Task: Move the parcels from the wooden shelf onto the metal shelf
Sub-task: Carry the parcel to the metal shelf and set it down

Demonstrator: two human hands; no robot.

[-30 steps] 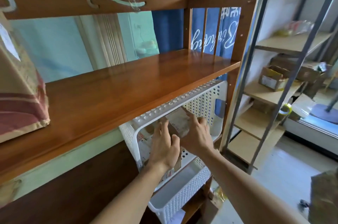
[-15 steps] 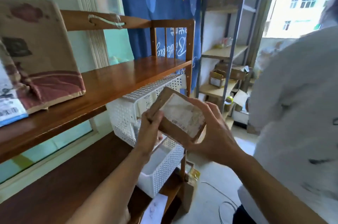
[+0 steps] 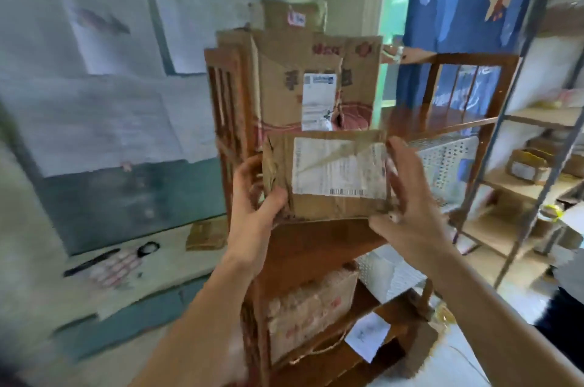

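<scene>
I hold a small brown cardboard parcel (image 3: 328,174) with a white label in front of the wooden shelf (image 3: 442,121). My left hand (image 3: 252,203) grips its left edge and my right hand (image 3: 407,197) its right edge. Behind it, a tall cardboard parcel (image 3: 316,83) with red print stands on the wooden shelf's upper board. Another carton (image 3: 309,314) sits on the lower board. The metal shelf (image 3: 537,121) stands at the far right, with a small box (image 3: 527,165) on one of its boards.
A white perforated basket (image 3: 442,165) sits under the wooden shelf's upper board. Papers hang on the wall at left. Scissors (image 3: 110,257) and a flat brown packet (image 3: 205,235) lie on a ledge at left. A white paper (image 3: 366,336) lies low by the shelf.
The parcel came out of the white basket and is now held up flat facing me. My view has swung left, bringing the wall papers and ledge into sight.
</scene>
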